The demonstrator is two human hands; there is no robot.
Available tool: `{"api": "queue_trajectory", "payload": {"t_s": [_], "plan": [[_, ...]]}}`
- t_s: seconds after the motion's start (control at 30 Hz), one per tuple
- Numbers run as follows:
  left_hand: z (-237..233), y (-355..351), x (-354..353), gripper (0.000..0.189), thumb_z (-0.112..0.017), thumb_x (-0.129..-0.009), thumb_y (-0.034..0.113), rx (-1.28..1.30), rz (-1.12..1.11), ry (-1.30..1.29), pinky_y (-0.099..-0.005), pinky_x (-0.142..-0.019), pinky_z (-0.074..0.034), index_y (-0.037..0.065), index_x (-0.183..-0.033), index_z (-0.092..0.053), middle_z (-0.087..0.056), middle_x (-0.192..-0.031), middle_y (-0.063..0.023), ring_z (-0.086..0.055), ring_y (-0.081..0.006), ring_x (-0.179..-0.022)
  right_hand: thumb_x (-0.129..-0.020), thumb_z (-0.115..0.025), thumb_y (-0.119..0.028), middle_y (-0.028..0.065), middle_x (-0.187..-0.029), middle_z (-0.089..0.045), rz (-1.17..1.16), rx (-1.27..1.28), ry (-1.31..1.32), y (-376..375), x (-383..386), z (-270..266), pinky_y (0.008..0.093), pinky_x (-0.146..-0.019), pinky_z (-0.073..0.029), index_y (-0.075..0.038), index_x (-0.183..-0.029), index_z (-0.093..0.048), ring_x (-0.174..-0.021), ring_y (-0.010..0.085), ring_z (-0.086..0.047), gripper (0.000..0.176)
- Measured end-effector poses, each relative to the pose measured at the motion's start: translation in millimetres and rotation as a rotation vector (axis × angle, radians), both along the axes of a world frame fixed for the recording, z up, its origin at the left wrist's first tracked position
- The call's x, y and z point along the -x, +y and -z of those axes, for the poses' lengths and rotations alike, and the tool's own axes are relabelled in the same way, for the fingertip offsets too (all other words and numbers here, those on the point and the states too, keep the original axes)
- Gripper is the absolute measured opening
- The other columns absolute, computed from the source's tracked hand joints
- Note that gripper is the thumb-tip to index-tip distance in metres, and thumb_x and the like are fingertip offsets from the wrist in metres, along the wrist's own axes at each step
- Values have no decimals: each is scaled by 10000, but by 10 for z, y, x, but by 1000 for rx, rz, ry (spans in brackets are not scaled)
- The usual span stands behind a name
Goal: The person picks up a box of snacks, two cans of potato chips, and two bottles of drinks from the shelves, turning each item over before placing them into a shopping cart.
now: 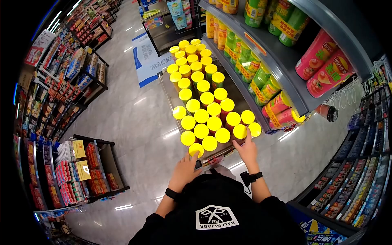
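Note:
Rows of upright chip cans (207, 98) with bright yellow lids stand close together on a low metal display table (168, 92). My left hand (184, 171) is at the near left corner, its fingertips touching the edge of the nearest yellow-lidded can (196, 150). At the near right, my right hand (246, 152) has thumb and index finger spread around the near side of another can (240, 131). Its index fingertip lies between that can and the corner can (255, 129). Neither hand is lifting a can. The lower fingers of both hands are partly hidden.
A grey shelf unit (281, 61) with green, orange and pink chip cans rises along the table's right side. Stocked shelves (355, 175) line the far right. A goods display (87, 171) stands at left. Grey tiled floor (134, 110) runs along the left aisle.

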State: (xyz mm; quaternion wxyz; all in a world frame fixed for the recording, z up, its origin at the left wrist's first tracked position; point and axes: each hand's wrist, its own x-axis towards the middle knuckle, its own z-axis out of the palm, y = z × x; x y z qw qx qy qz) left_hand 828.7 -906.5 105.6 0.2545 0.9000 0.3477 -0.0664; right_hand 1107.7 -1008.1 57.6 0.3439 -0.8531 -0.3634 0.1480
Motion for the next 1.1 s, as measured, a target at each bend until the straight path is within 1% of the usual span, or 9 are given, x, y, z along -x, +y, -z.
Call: {"api": "queue_trajectory", "payload": {"t_s": [0.17,0.3,0.5,0.67,0.7,0.83,0.9,0.97,1.1], "plan": [[-198,269,67,700,-686,-862,337,168,35,17,-490,-909,-498,156,-1471,-393,-548,-1297,-252,-588,-429,-1107,-760,-766,-383,180,-788,-710,119,167,-163,148,105,16,506,-674,-545,-121,-1502,-309,-738,414,-687,910],[-102,595,309,662,-658,-880,328,175,130,-81,-470,-902,-503,150,-1464,-404,-610,-1224,-219,-605,-427,-1069,-749,-766,-420,212,-901,-711,232,236,-234,291,117,89,509,-693,-547,-130,-1456,-363,-792,431,-683,864],[47,1201,832,609,-661,-881,331,164,151,-172,-458,-895,-508,126,-1419,-462,-616,-1231,-217,-607,-416,-1078,-688,-798,-435,200,-1004,-704,304,298,-135,423,179,-131,498,-746,-548,-180,-1330,-525,-903,409,-681,744],[121,1660,1232,601,-671,-876,374,93,195,-111,-469,-864,-521,104,-1383,-493,-639,-1183,-210,-626,-416,-1036,-622,-871,-335,194,-1059,-703,346,83,-198,299,399,-242,436,-823,-546,-122,-1292,-583,-996,375,-674,760],[140,1774,1281,637,-640,-898,403,150,223,-66,-481,-901,-503,86,-1417,-449,-608,-1215,-261,-601,-439,-1077,-617,-881,-312,201,-1079,-698,371,-16,-182,282,473,-261,426,-836,-544,-98,-1296,-585,-1009,372,-673,771],[407,2087,1417,678,-658,-867,446,148,313,64,-491,-910,-503,100,-1413,-451,-610,-1226,-246,-605,-438,-1083,-615,-896,-204,190,-1084,-710,499,-287,-168,310,911,-669,404,-836,-542,-44,-1257,-607,-996,337,-697,722],[464,2188,1455,678,-657,-863,451,133,400,35,-492,-910,-503,105,-1409,-454,-612,-1232,-238,-610,-431,-1083,-616,-898,-177,172,-1092,-699,580,-292,-158,204,1097,-766,382,-851,-535,-33,-1225,-618,-994,295,-687,686],[414,2274,1450,677,-654,-862,454,131,455,72,-489,-911,-504,105,-1408,-455,-612,-1236,-235,-611,-429,-1083,-622,-901,-196,153,-1089,-667,622,-275,-357,120,1251,-942,365,-863,-525,-21,-1186,-615,-990,275,-658,656],[352,2391,1351,685,-649,-861,461,115,557,101,-484,-914,-503,97,-1407,-454,-614,-1245,-221,-612,-428,-1082,-640,-891,-193,108,-1093,-635,668,-435,-480,-11,1654,-1271,348,-862,-515,-20,-1167,-598,-989,238,-630,627]]}}
